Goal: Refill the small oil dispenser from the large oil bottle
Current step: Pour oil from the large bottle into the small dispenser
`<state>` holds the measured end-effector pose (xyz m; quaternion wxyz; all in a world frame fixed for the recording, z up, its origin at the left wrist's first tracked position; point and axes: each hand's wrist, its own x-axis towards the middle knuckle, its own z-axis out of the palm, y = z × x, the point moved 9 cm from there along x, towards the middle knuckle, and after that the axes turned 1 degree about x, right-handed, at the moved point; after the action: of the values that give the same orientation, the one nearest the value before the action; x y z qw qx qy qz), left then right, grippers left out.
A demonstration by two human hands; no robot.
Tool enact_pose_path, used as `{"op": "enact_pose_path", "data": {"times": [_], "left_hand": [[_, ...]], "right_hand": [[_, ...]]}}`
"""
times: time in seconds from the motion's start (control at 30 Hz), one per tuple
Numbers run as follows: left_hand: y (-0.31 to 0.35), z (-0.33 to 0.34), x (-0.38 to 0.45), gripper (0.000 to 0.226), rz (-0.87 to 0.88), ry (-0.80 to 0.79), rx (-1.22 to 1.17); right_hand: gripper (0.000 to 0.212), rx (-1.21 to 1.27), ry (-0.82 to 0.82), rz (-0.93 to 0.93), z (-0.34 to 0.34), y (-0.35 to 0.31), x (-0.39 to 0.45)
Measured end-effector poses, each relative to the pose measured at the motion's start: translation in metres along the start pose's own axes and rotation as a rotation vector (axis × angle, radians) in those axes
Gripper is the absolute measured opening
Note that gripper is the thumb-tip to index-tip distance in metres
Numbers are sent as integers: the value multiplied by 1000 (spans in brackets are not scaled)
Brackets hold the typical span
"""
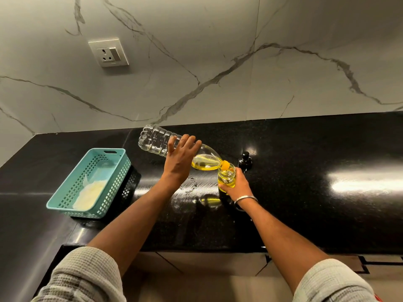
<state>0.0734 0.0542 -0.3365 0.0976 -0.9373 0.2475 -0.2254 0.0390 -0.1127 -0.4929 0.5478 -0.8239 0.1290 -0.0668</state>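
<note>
The large clear oil bottle (155,141) is tipped nearly flat, neck down to the right, with yellow oil pooled at its shoulder. My left hand (180,159) grips the bottle around its middle from above. Its orange neck (225,165) sits over the open mouth of the small glass oil dispenser (226,176), which stands on the black counter and holds yellow oil. My right hand (236,185) wraps around the dispenser's right side and base. The dispenser's black pump cap (245,161) stands on the counter just behind it.
A teal perforated basket (72,192) with a pale cloth or bag inside sits on the counter at the left. The glossy black counter (327,160) stretches right, its front edge near my arms. A wall socket (108,52) is on the marble backsplash.
</note>
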Motion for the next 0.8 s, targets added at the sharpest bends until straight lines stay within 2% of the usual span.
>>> {"op": "enact_pose_path", "data": {"times": [0.8], "left_hand": [[1,-5,-1,70,1,30,-30]], "right_hand": [[61,-5,3,-13,1,3,1]]}}
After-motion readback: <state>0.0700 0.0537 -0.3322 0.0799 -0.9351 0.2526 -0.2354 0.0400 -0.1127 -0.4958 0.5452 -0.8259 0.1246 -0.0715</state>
